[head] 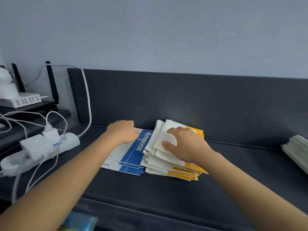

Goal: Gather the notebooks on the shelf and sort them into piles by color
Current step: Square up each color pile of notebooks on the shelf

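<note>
Shelf [150, 189] dark grey, wall [150, 30] pale, left hand [122, 131] gripping blue notebooks [133, 154], right hand [185, 144] fingers [172, 130] spread on yellow pile [193, 166]

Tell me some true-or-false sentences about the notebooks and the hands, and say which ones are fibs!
1. The blue pile lies left of the yellow pile. True.
2. The right hand rests on the blue pile. False: it lies spread on top of the yellow pile.
3. The left hand is at the far end of the blue pile. True.
4. The yellow pile is lower than the blue pile. False: the yellow pile stands taller.
5. The power strip sits to the right of the notebooks. False: it is on their left.
6. Another stack lies at the right edge of the picture. True.
</note>
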